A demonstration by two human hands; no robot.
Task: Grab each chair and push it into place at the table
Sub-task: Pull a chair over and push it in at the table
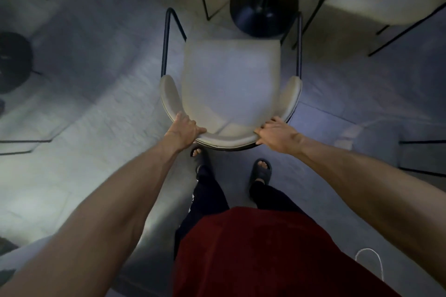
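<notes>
Both my hands, left hand (185, 128) and right hand (277, 136), were wrapped around the chair (229, 84) backrest, seat nosing near the table's black base (264, 5). Best bet: push evenly, straight ahead.

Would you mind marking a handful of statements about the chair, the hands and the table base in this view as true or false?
1. Both hands hold the chair's curved backrest. True: the left hand and the right hand each have a grip on it.
2. The chair's seat is red. False: it is pale beige.
3. A round black table base stands just beyond the seat's front edge. True.
4. The chair lies tipped on its side. False: it stands upright on the floor.
5. The person is barefoot. False: dark slides are on the feet.
</notes>
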